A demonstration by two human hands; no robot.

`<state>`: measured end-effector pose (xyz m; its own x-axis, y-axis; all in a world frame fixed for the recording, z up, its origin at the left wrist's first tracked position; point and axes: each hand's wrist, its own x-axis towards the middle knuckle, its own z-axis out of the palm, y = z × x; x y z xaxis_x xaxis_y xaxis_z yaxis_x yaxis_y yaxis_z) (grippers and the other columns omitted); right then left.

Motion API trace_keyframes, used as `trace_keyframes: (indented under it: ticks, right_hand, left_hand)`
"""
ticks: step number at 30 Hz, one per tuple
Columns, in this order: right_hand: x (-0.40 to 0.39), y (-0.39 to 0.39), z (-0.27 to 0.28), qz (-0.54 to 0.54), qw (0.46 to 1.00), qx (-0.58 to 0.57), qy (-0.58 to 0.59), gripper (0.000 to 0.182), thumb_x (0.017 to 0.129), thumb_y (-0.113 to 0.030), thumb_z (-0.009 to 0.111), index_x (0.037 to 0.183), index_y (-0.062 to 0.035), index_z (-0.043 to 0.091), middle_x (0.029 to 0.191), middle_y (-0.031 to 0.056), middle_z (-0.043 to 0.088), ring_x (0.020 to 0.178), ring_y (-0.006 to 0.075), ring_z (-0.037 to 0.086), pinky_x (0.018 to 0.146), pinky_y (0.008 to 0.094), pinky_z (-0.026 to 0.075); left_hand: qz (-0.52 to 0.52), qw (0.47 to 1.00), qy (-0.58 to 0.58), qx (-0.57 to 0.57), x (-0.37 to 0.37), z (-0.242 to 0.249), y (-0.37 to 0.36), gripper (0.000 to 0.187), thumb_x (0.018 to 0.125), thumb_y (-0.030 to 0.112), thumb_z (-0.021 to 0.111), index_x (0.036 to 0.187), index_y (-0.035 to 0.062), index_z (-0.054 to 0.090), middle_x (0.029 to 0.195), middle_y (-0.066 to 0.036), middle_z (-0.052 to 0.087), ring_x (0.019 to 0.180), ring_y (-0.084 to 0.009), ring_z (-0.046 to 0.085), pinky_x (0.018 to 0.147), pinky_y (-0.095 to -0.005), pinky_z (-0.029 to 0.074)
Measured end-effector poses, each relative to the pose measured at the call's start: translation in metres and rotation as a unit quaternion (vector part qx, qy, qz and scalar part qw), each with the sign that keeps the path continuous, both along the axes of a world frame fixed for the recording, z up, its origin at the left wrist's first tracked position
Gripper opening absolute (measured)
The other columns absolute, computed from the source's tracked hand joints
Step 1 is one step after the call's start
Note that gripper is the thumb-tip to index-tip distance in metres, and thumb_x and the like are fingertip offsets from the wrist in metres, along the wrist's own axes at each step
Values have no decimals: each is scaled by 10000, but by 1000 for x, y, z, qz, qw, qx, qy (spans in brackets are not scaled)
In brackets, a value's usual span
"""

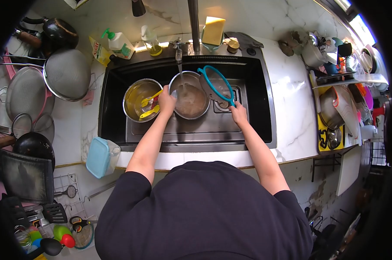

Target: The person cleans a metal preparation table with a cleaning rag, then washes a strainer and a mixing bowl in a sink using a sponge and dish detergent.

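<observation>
My right hand (238,114) is closed round the handle of a turquoise-rimmed strainer (214,89), which is tilted over the right side of a metal bowl (190,113). Water runs from the tap (178,55) into this bowl, and cloudy brownish liquid fills it. My left hand (167,102) grips the bowl's left rim, with the fingertips partly hidden. Close beside that hand, a second metal bowl (128,113) holds yellow utensils (150,113) and something red. Both bowls are in the black sink (161,138).
Bottles (121,45) and a yellow sponge (213,31) stand behind the sink. A blue-lidded container (101,157) sits at the counter's front left edge. Large sieves (67,74) and pans hang at left. A loaded dish rack (352,79) stands at right.
</observation>
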<state>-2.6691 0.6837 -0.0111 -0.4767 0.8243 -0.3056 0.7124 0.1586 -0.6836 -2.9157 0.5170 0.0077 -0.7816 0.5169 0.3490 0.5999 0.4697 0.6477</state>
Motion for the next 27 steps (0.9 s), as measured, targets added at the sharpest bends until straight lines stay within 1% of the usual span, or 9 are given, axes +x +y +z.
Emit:
trace_keyframes:
  ticks: [4, 7, 10, 15, 17, 18, 20, 24, 27]
  right_hand:
    - [2, 1, -4, -16, 1000, -11, -23, 388, 703, -302, 498, 983, -39, 552, 937, 250, 566, 944, 398, 508, 805, 444, 380]
    - [5, 2, -8, -16, 998, -33, -44, 395, 706, -291, 483, 992, -27, 551, 974, 258, 551, 977, 397, 493, 832, 434, 373]
    - [6, 3, -9, -23, 997, -47, -53, 396, 705, -277, 474, 987, -11, 551, 990, 266, 542, 998, 399, 481, 852, 426, 366]
    - [8, 5, -15, -53, 996, -59, -41, 386, 702, -265, 476, 957, 14, 556, 960, 279, 550, 962, 396, 511, 806, 411, 396]
    - [6, 7, -16, -120, 980, -160, -9, 354, 712, -248, 484, 927, 24, 558, 839, 245, 586, 775, 354, 581, 635, 399, 438]
    - [6, 7, -15, -123, 979, -162, -11, 354, 712, -248, 484, 927, 24, 558, 839, 245, 586, 775, 354, 581, 635, 399, 438]
    - [4, 5, -13, -173, 964, -194, 59, 137, 775, -187, 480, 770, -50, 488, 487, 12, 352, 350, 112, 315, 330, 288, 232]
    - [5, 6, -9, -191, 950, -237, 72, 119, 782, -181, 468, 756, -66, 463, 477, 4, 321, 352, 121, 310, 338, 290, 229]
    - [4, 6, -12, -199, 942, -260, 77, 117, 782, -179, 464, 731, -78, 439, 493, 0, 319, 366, 114, 314, 342, 284, 223]
  left_hand:
    - [10, 1000, -13, 27, 17, 5, 0, 337, 628, -16, 481, 955, 33, 542, 789, -219, 585, 760, -376, 567, 682, -420, 451]
    - [27, 998, -32, 55, 32, 6, 10, 356, 604, -8, 488, 947, 55, 560, 714, -176, 591, 701, -336, 585, 637, -393, 455]
    - [10, 999, -46, 15, 47, 18, 17, 358, 595, -9, 484, 937, 60, 565, 668, -172, 574, 658, -331, 578, 599, -399, 451]
    - [-40, 999, 32, -2, 64, 14, 19, 375, 633, -23, 490, 981, 100, 552, 776, -158, 597, 691, -342, 571, 617, -421, 462]
    - [-67, 995, 68, 6, 69, 13, 19, 375, 635, -33, 486, 979, 102, 555, 777, -145, 601, 675, -326, 576, 596, -400, 468]
    - [-90, 990, 105, 17, 71, 14, 19, 377, 637, -43, 482, 976, 104, 558, 779, -132, 605, 660, -310, 582, 575, -378, 474]
    - [-111, 983, 144, 28, 70, 16, 18, 385, 629, -57, 479, 971, 101, 563, 770, -123, 607, 642, -289, 587, 558, -358, 479]
    - [-166, 956, 233, 70, 65, 31, 11, 404, 611, -94, 482, 959, 86, 580, 753, -99, 613, 600, -245, 595, 520, -312, 482]
    - [-177, 943, 268, 85, 58, 44, 3, 431, 595, -87, 497, 977, 94, 586, 654, -70, 562, 522, -225, 547, 480, -306, 450]
